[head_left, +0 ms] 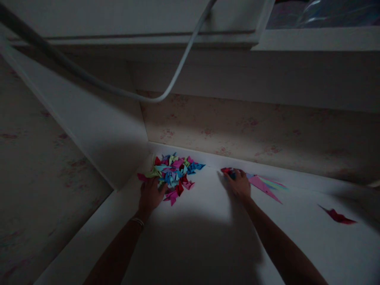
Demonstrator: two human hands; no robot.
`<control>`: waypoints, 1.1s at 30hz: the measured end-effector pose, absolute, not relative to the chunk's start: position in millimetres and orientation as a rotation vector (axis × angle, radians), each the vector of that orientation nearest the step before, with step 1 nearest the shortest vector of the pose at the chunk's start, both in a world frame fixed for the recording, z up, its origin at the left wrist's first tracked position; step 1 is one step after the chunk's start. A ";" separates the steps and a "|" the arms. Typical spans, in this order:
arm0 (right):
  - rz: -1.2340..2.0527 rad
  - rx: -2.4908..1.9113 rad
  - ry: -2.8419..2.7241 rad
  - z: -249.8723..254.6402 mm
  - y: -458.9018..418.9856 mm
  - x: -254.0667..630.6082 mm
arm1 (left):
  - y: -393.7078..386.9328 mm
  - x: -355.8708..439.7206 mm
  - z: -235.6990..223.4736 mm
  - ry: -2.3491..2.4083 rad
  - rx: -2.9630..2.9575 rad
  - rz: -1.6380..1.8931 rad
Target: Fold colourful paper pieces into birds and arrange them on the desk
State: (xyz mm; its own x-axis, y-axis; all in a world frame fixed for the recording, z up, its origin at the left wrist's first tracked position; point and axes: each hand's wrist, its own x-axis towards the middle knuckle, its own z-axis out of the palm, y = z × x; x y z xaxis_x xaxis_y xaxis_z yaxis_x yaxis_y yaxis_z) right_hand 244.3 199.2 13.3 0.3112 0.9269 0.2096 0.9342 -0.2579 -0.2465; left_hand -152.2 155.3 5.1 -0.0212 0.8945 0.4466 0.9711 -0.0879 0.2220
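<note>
A heap of small folded-paper cranes (173, 172) in pink, blue, green and red lies at the back left of the white surface. My left hand (151, 194) rests against the heap's near left side, thumb and fingers apart. Farther right, by the back edge, my right hand (240, 186) curls its fingers around red and blue folded paper (230, 171), probably cranes; the fingers partly cover it. Just right of that hand lie flat sheets of coloured paper (265, 188), pink on top. A single dark red crane (340, 216) sits apart at the right.
A white cable (154, 99) hangs in a loop in front of the upper shelf (133, 37). A white side panel (89, 114) bounds the white desk surface (190, 245) on the left. Flowered wallpaper (208, 126) covers the wall behind.
</note>
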 end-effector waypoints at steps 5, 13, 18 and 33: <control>0.035 -2.127 -1.872 24.5 211.9 167.1 | 152.5 -153.0 9.1 -2.016 -2.088 -0.752; 0.175 -1.995 -2.024 38.8 234.7 114.5 | 151.9 -154.6 10.3 -2.007 -2.098 -0.766; 0.202 -1.923 -1.975 62.3 255.3 97.8 | 151.5 -154.4 11.5 -2.027 -2.098 -0.806; 0.293 -1.319 -2.426 116.3 253.4 38.0 | 152.2 -153.7 10.3 -1.993 -2.080 -0.777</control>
